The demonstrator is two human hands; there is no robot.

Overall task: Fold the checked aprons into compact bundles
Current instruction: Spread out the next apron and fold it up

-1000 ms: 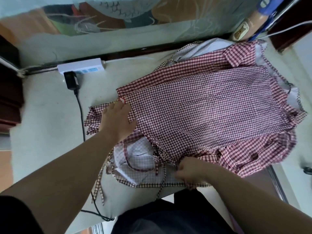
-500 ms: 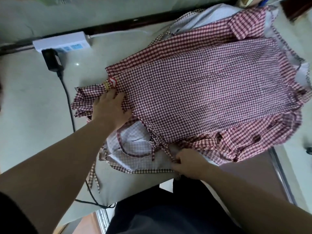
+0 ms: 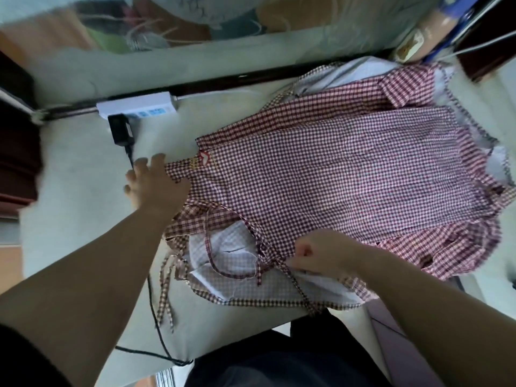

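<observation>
While the top apron lies spread: one grip pins, the other pinches

Since the cloth is slack and slides easily, both hands are on it. Left grip [image 3: 156, 182], a bare hand, lies flat with fingers straight and spread on the left corner of the top apron [image 3: 335, 177], a wide sheet of red-and-white small-check cotton. Its fingertips run off the cloth onto the pale smooth bench [image 3: 78, 191]. It holds nothing. Judged purpose: an anchor, so that corner does not drag while the near side is worked.

Right grip [image 3: 321, 252] has its fingers curled and pinches the near edge of the top apron, where a narrow checked tie strap [image 3: 298, 289] leaves it. Probably gathering the tie in ahead of a fold, so it does not trail.

Top apron sits uppermost on a heap of checked aprons [image 3: 460, 247] over the right half of the bench. Flat, lightly creased, not yet folded. A small red-and-yellow logo patch [image 3: 203, 160] lies just right of the left fingers. At near left a paler fine-check lining [image 3: 223, 255] shows from beneath, with a strap looped over it. Loose straps [image 3: 164, 291] hang over the near bench edge.

Left of the heap, a white plastic power strip [image 3: 136, 108] lies at the far edge with a black plug adapter [image 3: 121, 129] in it. Its thin black cable [image 3: 157, 325] runs nearward, close beside the hanging straps. Risk, as I judge it: straps catching the cable when drawn in.

Stage: early. No compact bundle in sight.
</observation>
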